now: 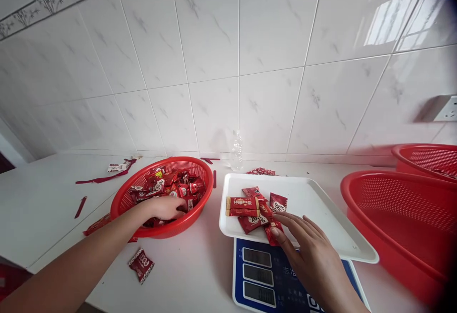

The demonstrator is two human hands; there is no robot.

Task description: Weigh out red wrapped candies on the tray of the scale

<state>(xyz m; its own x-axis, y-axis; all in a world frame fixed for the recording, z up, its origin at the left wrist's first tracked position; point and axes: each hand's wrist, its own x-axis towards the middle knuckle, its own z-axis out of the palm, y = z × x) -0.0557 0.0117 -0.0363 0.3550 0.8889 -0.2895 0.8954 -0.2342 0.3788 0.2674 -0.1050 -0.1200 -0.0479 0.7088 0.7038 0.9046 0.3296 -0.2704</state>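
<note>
My left hand (167, 207) reaches into a red plastic basket (119, 199) heaped with small red snack packets (178, 189). Its fingertips are hidden among them, so what they grip cannot be seen. On the right, my right hand (310, 244) lies over the near edge of a white tray (303, 194), fingers stretched and apart. The thumb and fingertips touch a red packet (272, 237) at the tray's edge. Several more packets, one red with gold ends (243, 203), lie at the tray's left end. The tray sits on a blue digital scale (257, 275).
A loose dark red packet (142, 265) lies in front of the basket. Behind the tray stands a clear plastic bottle (237, 151) by the tiled wall. More red baskets (389, 199) stand at the right. Red ribbon strips (107, 176) are scattered at left.
</note>
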